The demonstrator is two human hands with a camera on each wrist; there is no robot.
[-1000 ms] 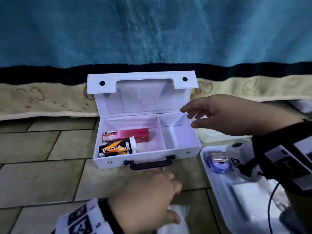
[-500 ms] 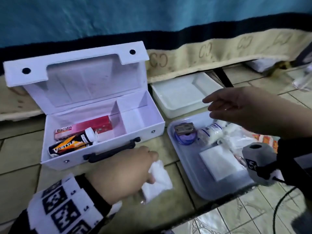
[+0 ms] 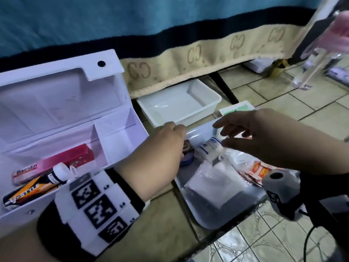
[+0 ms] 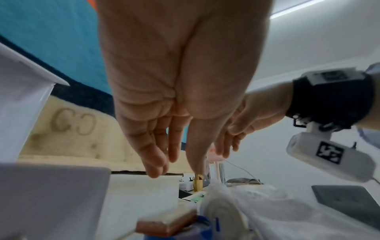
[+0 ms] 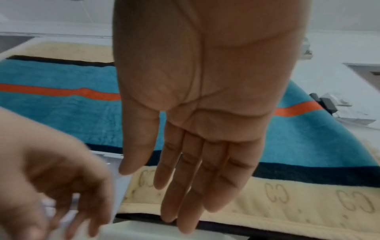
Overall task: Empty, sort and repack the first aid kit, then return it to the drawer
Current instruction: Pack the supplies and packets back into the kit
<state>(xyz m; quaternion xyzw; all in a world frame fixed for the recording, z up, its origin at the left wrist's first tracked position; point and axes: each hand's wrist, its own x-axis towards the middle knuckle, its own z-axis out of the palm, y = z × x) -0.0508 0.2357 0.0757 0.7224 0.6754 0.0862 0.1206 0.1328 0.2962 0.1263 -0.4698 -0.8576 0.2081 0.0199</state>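
The white first aid kit (image 3: 120, 133) stands open on the tiled floor at the left. Its left compartment holds a pink Bacidin box (image 3: 56, 161) and an orange-and-black tube (image 3: 32, 188); the right compartment looks bare. To its right, a clear tray (image 3: 207, 222) holds a white bottle (image 3: 209, 147), a gauze pad (image 3: 213, 184), red sachets (image 3: 256, 170) and a purple tape roll (image 3: 188, 156). My left hand (image 3: 179, 129) hovers over the tray's left end, fingers relaxed (image 4: 174, 162) and holding nothing. Above the bottle, my right hand (image 3: 222, 135) is spread flat and empty (image 5: 185, 203).
A white plastic tub (image 3: 179, 103) sits behind the tray, partly under a blue and cream blanket (image 3: 207, 50). A green-and-white packet (image 3: 236, 108) lies beside the tub. A dark leg (image 3: 224, 89) stands behind the tub. Tiled floor stretches to the right.
My left hand has left the white packet on the floor and moved up and right to the tray. The right hand still hovers over the tray. The head view has swung right.
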